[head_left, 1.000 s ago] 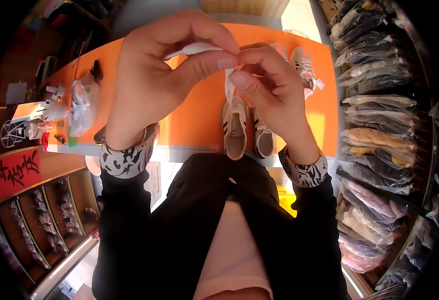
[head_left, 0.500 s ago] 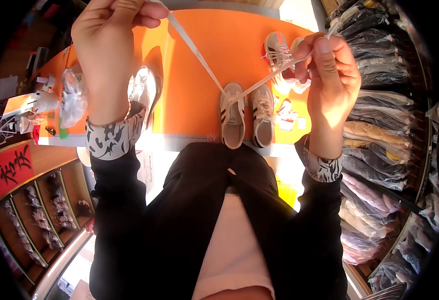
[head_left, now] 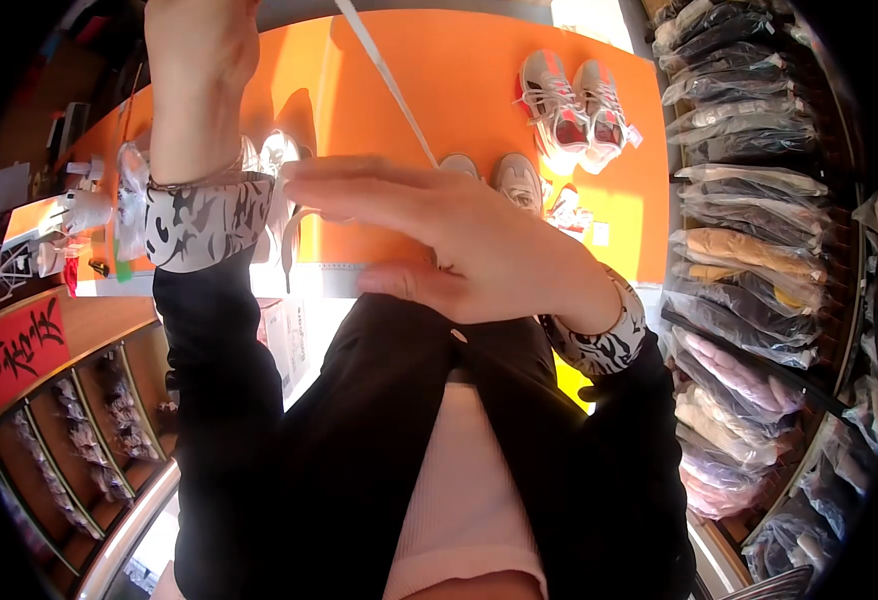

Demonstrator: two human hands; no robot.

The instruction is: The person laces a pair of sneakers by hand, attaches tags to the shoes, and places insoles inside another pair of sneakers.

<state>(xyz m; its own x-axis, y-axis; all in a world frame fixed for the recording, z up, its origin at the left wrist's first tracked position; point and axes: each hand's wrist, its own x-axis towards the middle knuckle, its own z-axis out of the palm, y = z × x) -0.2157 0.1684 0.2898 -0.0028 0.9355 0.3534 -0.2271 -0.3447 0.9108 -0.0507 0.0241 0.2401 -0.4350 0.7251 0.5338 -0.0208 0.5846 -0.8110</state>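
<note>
My right hand reaches across the front of the table, fingers stretched to the left and thumb apart, with nothing visible in it. It covers most of a pair of pale sneakers; the toe of the left sneaker and the front of the right sneaker show behind it. A flat white shoelace runs taut from the left sneaker up past the top edge of the view. At the upper left, only the wrist and back of my left hand show; its fingers are cut off by the frame.
Sneakers with red details stand on the orange table at the back right. Another white pair is partly behind my left sleeve. Clear plastic wrapping lies at left. Bagged garments line the right side; shelves stand lower left.
My right hand has let go of its lace end and swung left and down across the sneakers, its fingers straightening. My left hand has risen, its fingers leaving the view.
</note>
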